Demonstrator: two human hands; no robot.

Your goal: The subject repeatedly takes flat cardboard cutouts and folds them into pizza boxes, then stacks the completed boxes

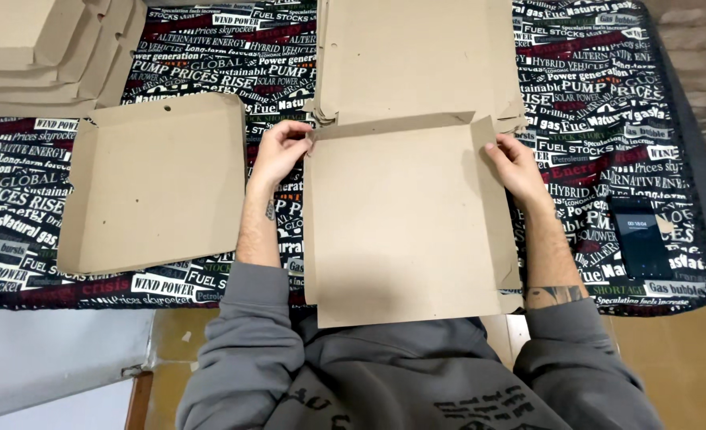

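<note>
A flat cardboard box blank (404, 223) is gripped at its far corners by the left hand (279, 150) and right hand (516, 163). It lies on a desk (608, 103) covered in word-printed cloth; a folded box (154, 187) sits left of it, a phone (642, 243) right.

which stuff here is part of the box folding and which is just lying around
In hand:
- flat cardboard box blank, left hand and right hand on its far corners
- stack of unfolded blanks
- folded box tray
- pile of folded boxes

Lying about:
- phone
- printed tablecloth
</note>
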